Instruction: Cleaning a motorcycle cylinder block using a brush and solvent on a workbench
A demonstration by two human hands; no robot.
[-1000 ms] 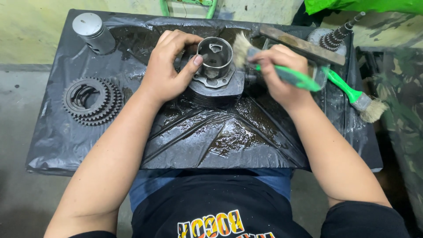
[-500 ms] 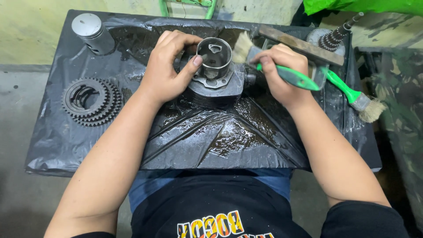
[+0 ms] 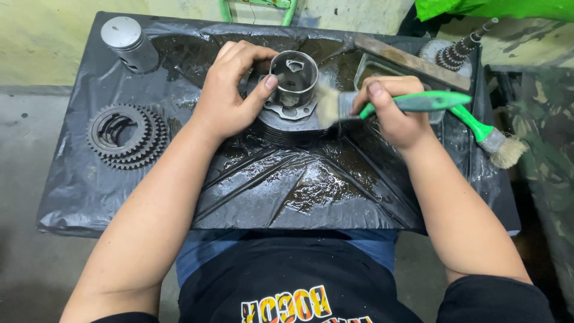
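My left hand [image 3: 230, 90] grips a grey metal engine cylinder [image 3: 292, 84] that stands upright on a table covered with wet black plastic sheet [image 3: 287, 185]. The thumb presses on the cylinder's sleeve. My right hand [image 3: 391, 110] holds a green-handled paintbrush [image 3: 412, 103] lying level, its pale bristles touching the right side of the cylinder near its base.
A silver piston [image 3: 128, 42] stands at the far left corner. A stack of dark gears [image 3: 127, 134] lies at the left. A second green brush [image 3: 487, 134] lies at the right edge, beside a metal tray [image 3: 373, 66] and a geared shaft [image 3: 457, 51].
My right hand has lowered and turned the brush level, moving the bristles from the cylinder's top rim down to its right side. My left hand has kept its grip.
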